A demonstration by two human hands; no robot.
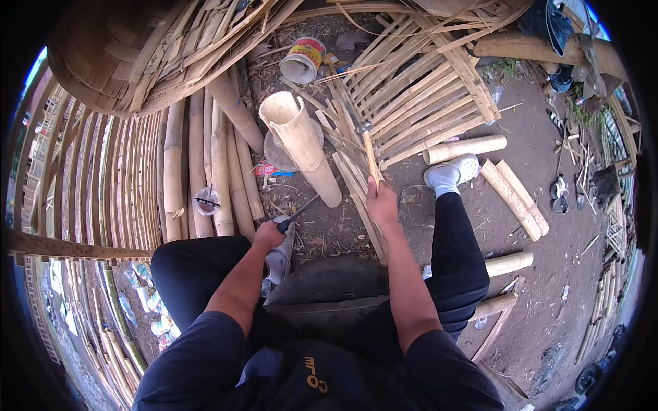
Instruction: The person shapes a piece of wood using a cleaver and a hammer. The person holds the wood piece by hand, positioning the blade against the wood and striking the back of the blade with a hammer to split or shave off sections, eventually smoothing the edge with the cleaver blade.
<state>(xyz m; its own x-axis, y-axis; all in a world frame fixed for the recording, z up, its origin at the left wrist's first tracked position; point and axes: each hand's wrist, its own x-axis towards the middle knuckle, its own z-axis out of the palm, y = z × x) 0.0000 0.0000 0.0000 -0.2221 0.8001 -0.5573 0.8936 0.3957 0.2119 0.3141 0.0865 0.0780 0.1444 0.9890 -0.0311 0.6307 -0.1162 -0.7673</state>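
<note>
My left hand (269,235) is closed round the dark handle of a thin-bladed tool (284,225); whether it is a knife or a chisel I cannot tell. Its narrow blade points up and right, toward the lower part of a thick bamboo tube (301,149). The tube has a hollow open top with a notch or split in its rim. My right hand (382,203) grips the wooden handle of a hammer (371,156), whose metal head is raised away from me. Right of the tube, split bamboo strips (353,181) lie on the ground, partly under my right forearm.
A slatted bamboo frame (425,96) lies at the far right of the tube. Beyond the tube stands a bucket (301,61). Bamboo poles (219,171) and a cup (206,201) are on the left. Cut bamboo pieces (515,198) lie past my right foot (449,175).
</note>
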